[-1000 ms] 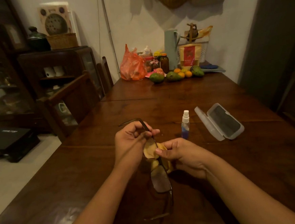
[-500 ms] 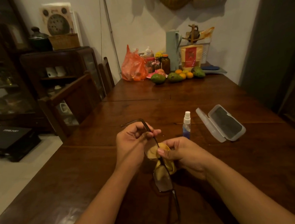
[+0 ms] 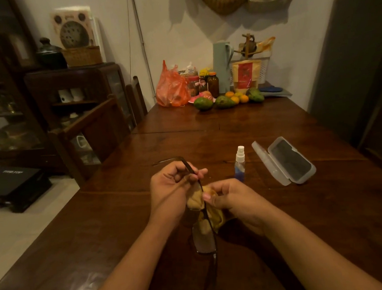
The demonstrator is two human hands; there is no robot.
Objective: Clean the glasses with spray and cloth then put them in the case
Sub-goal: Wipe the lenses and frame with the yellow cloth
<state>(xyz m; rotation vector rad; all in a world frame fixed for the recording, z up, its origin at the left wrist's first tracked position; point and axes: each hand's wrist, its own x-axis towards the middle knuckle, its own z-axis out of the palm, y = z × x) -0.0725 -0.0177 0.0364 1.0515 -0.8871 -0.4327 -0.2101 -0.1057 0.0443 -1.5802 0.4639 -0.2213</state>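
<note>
Left hand [image 3: 172, 187] pinches the dark thin-framed glasses [image 3: 205, 235] above the brown wooden table [image 3: 122, 219]; right hand [image 3: 231, 201] presses a yellow cloth [image 3: 212, 218] onto the far lens. Small blue spray bottle [image 3: 240, 164] and open translucent plastic case [image 3: 285, 162] sit just beyond, right.

Far table end — orange plastic bag [image 3: 172, 89], jars [image 3: 212, 84], green mangoes [image 3: 203, 103]; chair [image 3: 97, 129] left.

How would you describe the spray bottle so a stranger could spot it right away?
On the long wooden table, look just beyond the right hand. The spray bottle stands upright there, left of the open case: small, clear, white nozzle, blue liquid at the bottom.
</note>
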